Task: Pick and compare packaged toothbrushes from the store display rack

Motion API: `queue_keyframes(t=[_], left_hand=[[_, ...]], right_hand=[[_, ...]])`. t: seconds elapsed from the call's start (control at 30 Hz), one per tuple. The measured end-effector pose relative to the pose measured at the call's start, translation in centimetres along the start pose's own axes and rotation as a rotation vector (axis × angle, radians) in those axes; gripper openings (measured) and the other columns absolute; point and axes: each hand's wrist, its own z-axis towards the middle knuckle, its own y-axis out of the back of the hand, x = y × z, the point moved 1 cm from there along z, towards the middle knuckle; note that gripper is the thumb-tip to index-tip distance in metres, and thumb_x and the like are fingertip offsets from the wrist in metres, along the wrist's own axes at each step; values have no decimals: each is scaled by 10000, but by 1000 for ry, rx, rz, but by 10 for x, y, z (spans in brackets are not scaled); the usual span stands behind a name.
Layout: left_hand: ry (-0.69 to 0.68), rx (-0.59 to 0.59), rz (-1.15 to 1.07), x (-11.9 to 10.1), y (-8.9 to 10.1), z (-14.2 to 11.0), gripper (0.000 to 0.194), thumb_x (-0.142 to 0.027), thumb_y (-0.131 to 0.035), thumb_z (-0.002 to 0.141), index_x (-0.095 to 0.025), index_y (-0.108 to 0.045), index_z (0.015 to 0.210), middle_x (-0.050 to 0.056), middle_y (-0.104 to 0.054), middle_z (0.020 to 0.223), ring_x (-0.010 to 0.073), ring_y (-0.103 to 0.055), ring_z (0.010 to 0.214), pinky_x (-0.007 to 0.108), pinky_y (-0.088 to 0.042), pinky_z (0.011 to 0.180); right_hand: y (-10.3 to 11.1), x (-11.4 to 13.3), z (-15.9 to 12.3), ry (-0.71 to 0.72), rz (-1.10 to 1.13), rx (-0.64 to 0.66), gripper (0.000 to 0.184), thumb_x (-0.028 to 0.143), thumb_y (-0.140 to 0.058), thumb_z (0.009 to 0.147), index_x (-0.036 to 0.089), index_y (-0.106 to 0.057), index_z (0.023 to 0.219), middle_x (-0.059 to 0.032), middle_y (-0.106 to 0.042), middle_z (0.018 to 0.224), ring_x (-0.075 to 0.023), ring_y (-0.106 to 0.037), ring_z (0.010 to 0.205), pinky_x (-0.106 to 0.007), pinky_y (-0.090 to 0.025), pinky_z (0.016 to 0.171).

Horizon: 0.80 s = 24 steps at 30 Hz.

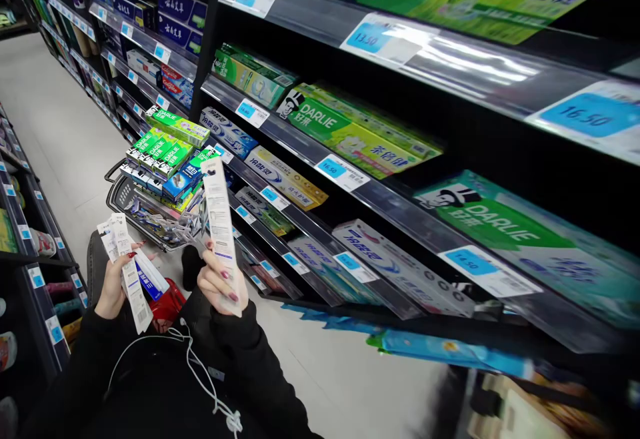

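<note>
My left hand [113, 287] is closed around several long, narrow toothbrush packs [134, 289], fanned apart with their white printed backs showing. A blue-and-white pack [151, 277] lies beside them, partly behind. My right hand [220, 284] grips a single toothbrush pack [219, 209], held upright with its printed back towards me and its hanging hole at the top. Just beyond both hands stands a dark shopping basket [121, 195]. Stacked green Darlie toothpaste boxes [163, 152] rise above its rim, with blue boxes [184, 179] and loose clear-wrapped packs [167, 225] lower down.
Shelves of toothpaste boxes [357, 129] with price tags [343, 172] run along my right. Another low shelf [37, 252] stands at my left. Pale floor [55, 112] stretches along the aisle. A white cable [193, 359] hangs over my dark clothing.
</note>
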Motion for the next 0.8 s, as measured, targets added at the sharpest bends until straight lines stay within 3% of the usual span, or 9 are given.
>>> queue_keyframes(t=[0.1, 0.2, 0.3, 0.37, 0.47, 0.53, 0.6, 0.7, 0.8], left_hand=[[4, -1, -3, 1, 4, 2, 282, -208, -660, 627, -133, -648, 898, 78, -661, 1033, 306, -668, 825, 408, -534, 740], [19, -6, 0, 2, 6, 1, 275, -211, -663, 627, -134, -647, 891, 80, -662, 1035, 307, -664, 848, 413, -530, 759], [27, -20, -4, 0, 8, 0, 270, -217, -668, 630, -139, -650, 887, 78, -661, 1042, 312, -661, 860, 429, -528, 768], [8, -31, -12, -1, 11, 1, 261, -213, -666, 630, -140, -652, 881, 78, -660, 1046, 311, -660, 867, 439, -524, 781], [-26, -69, -26, -3, 22, 4, 257, -205, -658, 630, -135, -658, 877, 90, -672, 1021, 313, -657, 885, 448, -516, 803], [-33, -93, -41, -4, 31, 7, 258, -206, -657, 633, -131, -658, 879, 97, -675, 1019, 316, -657, 888, 457, -512, 812], [-33, -111, -64, -4, 40, 11, 261, -205, -660, 636, -128, -657, 886, 99, -670, 1041, 317, -658, 883, 461, -512, 814], [-28, -138, -90, -4, 50, 15, 270, -205, -662, 648, -128, -656, 907, 101, -659, 1073, 312, -660, 878, 459, -514, 817], [-18, -185, -113, -6, 56, 18, 280, -211, -670, 642, -128, -656, 910, 94, -664, 1060, 309, -664, 868, 452, -516, 820]], right_hand=[[12, 0, 2, 62, 214, 122, 104, 217, -460, 899, 177, -508, 983, 154, -296, 495, 59, -17, 197, -72, -111, 258], [15, 1, 2, 127, 81, 70, 140, 249, -447, 901, 183, -534, 987, 156, -244, 464, 43, 17, 199, -100, -83, 252], [11, 10, 2, 130, -330, -110, 216, 332, -420, 892, 195, -556, 988, 134, -287, 458, 6, -88, 212, -145, -169, 277], [11, 19, 3, 149, -729, -219, 277, 381, -395, 884, 192, -576, 976, 84, -421, 499, -43, -310, 279, -186, -315, 352], [21, 28, 8, 155, -1455, -275, 287, 316, -404, 860, 186, -597, 1028, -34, -646, 792, -162, -609, 680, -306, -484, 674], [35, 23, 17, 40, -1852, -228, 357, 225, -409, 831, 160, -558, 1148, -91, -648, 1028, -217, -609, 923, -373, -444, 866], [52, 8, 33, -119, -2095, -140, 451, 170, -415, 809, 112, -481, 1252, -132, -609, 1137, -232, -585, 1014, -375, -418, 926], [73, -30, 75, -293, -2287, 15, 458, 157, -427, 826, 85, -442, 1279, -150, -582, 1177, -219, -566, 1062, -319, -422, 925], [87, -74, 135, -366, -2360, 69, 369, 141, -414, 850, 70, -496, 1203, -179, -596, 1108, -227, -589, 1016, -315, -438, 880]])
